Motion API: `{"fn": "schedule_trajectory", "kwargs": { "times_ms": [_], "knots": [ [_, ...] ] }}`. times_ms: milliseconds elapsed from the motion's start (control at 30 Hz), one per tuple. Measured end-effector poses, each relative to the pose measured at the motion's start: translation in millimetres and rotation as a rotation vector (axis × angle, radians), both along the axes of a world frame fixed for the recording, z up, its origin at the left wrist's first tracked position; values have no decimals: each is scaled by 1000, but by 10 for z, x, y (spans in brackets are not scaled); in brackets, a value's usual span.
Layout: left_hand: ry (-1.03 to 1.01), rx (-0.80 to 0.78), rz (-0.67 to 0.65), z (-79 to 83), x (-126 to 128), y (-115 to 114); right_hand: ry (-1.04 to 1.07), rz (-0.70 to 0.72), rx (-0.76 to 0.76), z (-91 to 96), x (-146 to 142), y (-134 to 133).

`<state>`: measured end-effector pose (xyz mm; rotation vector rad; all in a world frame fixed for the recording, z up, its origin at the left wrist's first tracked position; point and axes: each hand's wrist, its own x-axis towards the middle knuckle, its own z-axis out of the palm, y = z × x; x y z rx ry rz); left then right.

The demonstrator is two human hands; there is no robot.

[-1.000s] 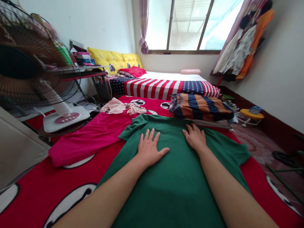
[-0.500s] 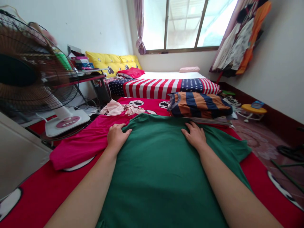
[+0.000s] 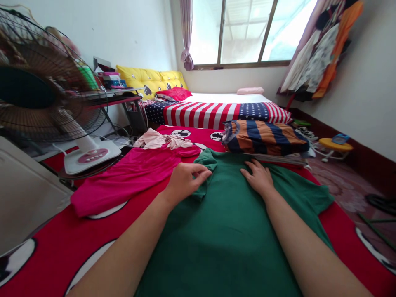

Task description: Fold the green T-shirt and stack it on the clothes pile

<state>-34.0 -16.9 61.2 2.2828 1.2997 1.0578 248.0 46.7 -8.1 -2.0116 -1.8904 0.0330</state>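
Observation:
A green T-shirt [image 3: 229,231] lies spread on a red blanket [image 3: 55,243] in front of me. My left hand [image 3: 185,179] is closed on the shirt's left sleeve, which is folded inward over the body. My right hand [image 3: 258,177] lies flat with fingers open on the shirt near its collar, pressing it down.
A magenta garment [image 3: 130,177] lies left of the shirt, with pale pink cloth [image 3: 157,140] beyond it. A striped orange-and-navy folded pile [image 3: 266,138] sits just past the shirt. A standing fan [image 3: 46,103] is at left. A flag-patterned mattress [image 3: 213,113] lies under the window.
My left hand went from flat on the shirt out to the left sleeve, gripped it, and has brought it inward over the shirt. My right hand stayed in place.

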Motion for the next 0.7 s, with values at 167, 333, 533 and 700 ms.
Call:
{"fn": "schedule_trajectory", "kwargs": {
  "times_ms": [167,333,533,700],
  "knots": [
    [26,-80,242,-22,-320,205,5,-9,-7,26,-17,-14],
    [169,-225,118,-52,-169,125,10,-7,-11,24,-15,-11],
    [462,-148,257,-208,148,-37,0,0,-4,22,-12,-8],
    [-328,-205,316,-243,-280,335,5,-10,-7,35,-25,-19]
  ]
}}
